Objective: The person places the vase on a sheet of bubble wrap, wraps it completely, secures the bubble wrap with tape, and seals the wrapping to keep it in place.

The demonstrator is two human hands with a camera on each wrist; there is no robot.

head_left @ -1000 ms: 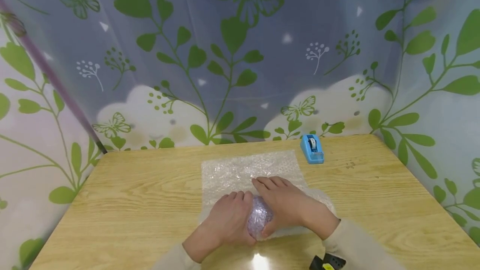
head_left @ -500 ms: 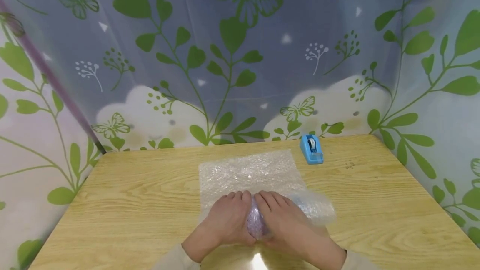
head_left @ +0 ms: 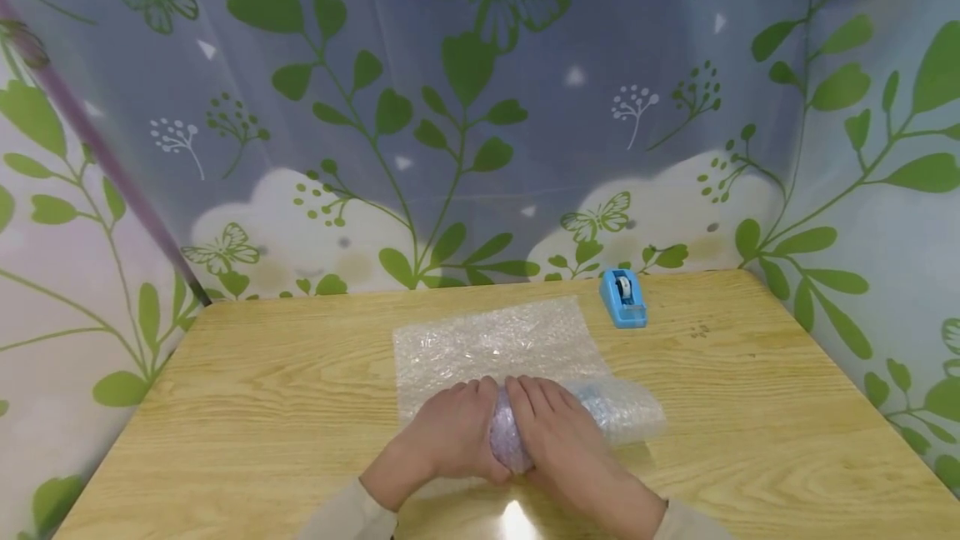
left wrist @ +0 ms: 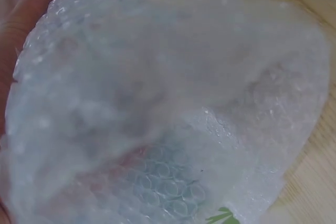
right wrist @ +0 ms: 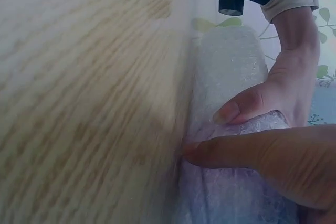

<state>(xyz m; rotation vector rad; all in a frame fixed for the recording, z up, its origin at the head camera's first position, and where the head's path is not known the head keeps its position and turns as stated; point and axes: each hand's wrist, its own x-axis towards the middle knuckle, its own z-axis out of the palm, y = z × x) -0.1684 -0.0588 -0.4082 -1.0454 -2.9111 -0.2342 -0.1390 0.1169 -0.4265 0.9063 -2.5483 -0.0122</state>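
A bundle of bubble wrap, rolled round something purple and blue, lies crosswise under both hands in the head view. My left hand grips its left part, fingers over the far side and thumb at the near side. Close beside it, my right hand grips the roll the same way. In the right wrist view, the right thumb and the left thumb press on the near side of the wrap. The roll's loose open end fills the left wrist view. What is inside is mostly hidden by layers and hands.
The flat remainder of the bubble wrap sheet stretches behind the roll on the wooden table. A blue tape dispenser stands at the back right. Patterned curtain encloses the table's back and sides.
My right hand has drawn back from the sheet's surface and closed over the roll, turning its wrist. The roll's right end now shows past it. The sheet has shifted slightly left.
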